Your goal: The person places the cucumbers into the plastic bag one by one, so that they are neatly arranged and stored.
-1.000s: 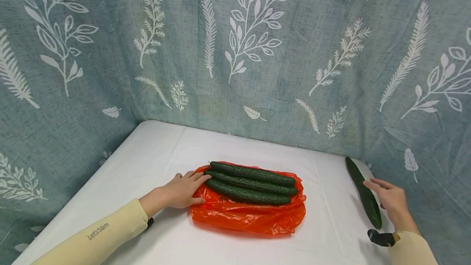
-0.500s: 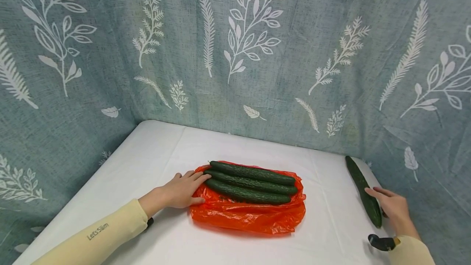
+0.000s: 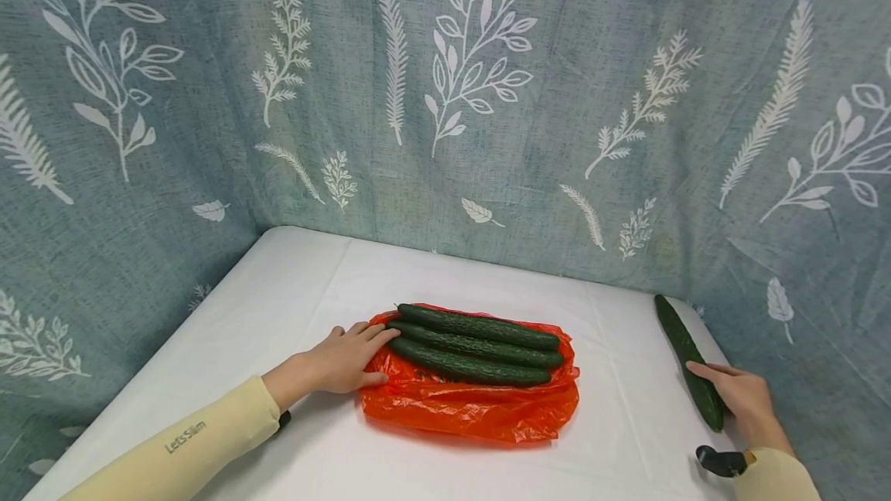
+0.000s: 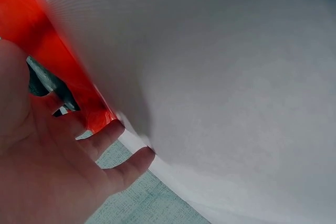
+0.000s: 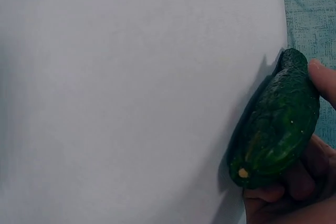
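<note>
Three dark green cucumbers (image 3: 476, 345) lie side by side on a crumpled red plastic bag (image 3: 462, 417) in the middle of the table. At the bag's left end my left hand (image 3: 346, 362) rests with its fingers extended, the fingertips touching the cucumber ends. The left wrist view shows that hand (image 4: 58, 166) beside the red bag (image 4: 58, 51). Near the table's right edge my right hand (image 3: 746, 402) grips a single cucumber (image 3: 677, 335). In the right wrist view the thumb lies along this cucumber (image 5: 283, 124), with fingers curled beneath its near end.
A white cloth covers the table (image 3: 306, 269). A blue-green curtain (image 3: 418, 176) with white leaf prints hangs behind and along both sides, close to the single cucumber's far end. Black wrist cameras (image 3: 720, 461) protrude from the cuffs.
My right hand has come down slightly and closed its thumb and fingers round the single cucumber, which has hardly moved. The left hand, the bag and its cucumbers have stayed where they were.
</note>
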`<action>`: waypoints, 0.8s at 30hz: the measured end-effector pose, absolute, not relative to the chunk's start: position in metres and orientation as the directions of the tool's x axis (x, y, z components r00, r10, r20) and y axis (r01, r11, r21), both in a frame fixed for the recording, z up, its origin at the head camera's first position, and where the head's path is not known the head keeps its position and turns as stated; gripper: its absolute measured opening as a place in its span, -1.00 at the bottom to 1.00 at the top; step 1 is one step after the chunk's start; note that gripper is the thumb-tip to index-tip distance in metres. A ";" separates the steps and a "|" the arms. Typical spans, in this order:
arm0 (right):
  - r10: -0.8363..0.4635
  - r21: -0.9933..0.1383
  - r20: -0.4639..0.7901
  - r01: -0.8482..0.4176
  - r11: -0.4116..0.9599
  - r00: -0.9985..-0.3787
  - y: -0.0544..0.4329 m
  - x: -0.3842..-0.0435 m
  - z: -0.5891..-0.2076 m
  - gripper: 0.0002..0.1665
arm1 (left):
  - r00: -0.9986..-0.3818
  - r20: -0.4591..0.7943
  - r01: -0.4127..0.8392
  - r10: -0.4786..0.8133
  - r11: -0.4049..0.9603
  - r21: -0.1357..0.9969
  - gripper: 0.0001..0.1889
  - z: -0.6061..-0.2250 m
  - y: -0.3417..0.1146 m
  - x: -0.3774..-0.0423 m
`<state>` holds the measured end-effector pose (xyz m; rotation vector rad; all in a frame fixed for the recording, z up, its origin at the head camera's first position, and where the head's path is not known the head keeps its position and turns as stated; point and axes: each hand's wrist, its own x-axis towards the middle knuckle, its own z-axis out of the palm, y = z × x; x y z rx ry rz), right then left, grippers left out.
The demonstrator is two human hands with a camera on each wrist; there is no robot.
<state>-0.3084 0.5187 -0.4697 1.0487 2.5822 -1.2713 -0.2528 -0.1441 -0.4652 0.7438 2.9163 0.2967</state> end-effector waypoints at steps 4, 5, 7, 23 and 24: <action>0.544 -0.665 -0.352 0.612 0.427 -0.762 0.517 -0.308 -0.469 0.39 | -0.872 -0.066 0.460 0.485 0.858 0.228 -0.15 -0.464 -0.144 -0.253; 0.545 -0.665 -0.351 0.612 0.427 -0.761 0.516 -0.307 -0.469 0.37 | -0.872 -0.066 0.460 0.486 0.858 0.229 -0.16 -0.464 -0.144 -0.253; 0.547 -0.664 -0.348 0.612 0.430 -0.762 0.515 -0.305 -0.470 0.33 | -0.871 -0.068 0.461 0.486 0.857 0.229 -0.16 -0.464 -0.144 -0.252; 0.566 -0.652 -0.346 0.626 0.429 -0.748 0.513 -0.306 -0.474 0.21 | -0.865 -0.072 0.470 0.496 0.853 0.229 -0.16 -0.463 -0.145 -0.252; 0.566 -0.648 -0.350 0.629 0.429 -0.746 0.513 -0.306 -0.473 0.22 | -0.866 -0.072 0.468 0.494 0.854 0.227 -0.16 -0.463 -0.145 -0.252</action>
